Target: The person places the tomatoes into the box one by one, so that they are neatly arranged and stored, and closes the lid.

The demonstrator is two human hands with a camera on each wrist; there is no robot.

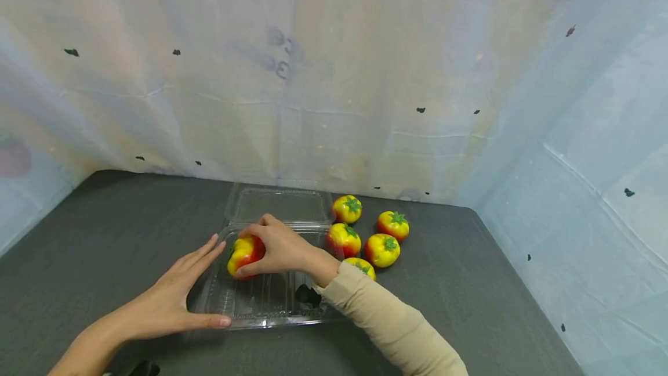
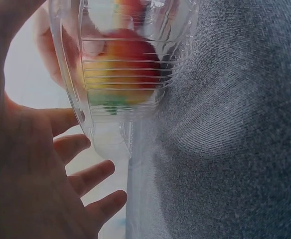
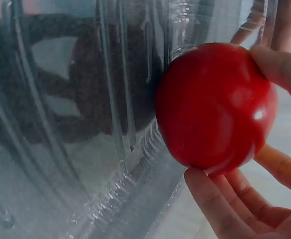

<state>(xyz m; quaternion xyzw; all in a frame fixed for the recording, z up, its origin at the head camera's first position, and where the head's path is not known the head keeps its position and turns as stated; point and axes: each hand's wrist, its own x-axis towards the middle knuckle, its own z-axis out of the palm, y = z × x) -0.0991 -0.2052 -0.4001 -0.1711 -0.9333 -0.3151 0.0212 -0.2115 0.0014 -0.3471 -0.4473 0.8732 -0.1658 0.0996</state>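
A clear plastic clamshell box (image 1: 263, 322) lies on the dark table with its lid (image 1: 282, 206) folded back toward the wall. My right hand (image 1: 287, 248) grips a red and yellow tomato (image 1: 245, 255) inside the left part of the box. In the right wrist view, the thumb and fingers hold the tomato's smooth red side (image 3: 218, 107) from opposite sides. My left hand (image 1: 174, 295) is spread at the box's left side, thumb at the front left corner and fingers along the left rim. Through the ribbed wall, the left wrist view shows the tomato's green top (image 2: 110, 102).
Right of the box stand several more tomatoes (image 1: 382, 250), one partly behind the right sleeve (image 1: 396, 318). The grey table (image 1: 469, 295) meets a plastic sheet wall (image 1: 334, 103) at the back, with another sheet (image 1: 600, 190) at the right. A dark patch (image 1: 308, 296) shows in the box.
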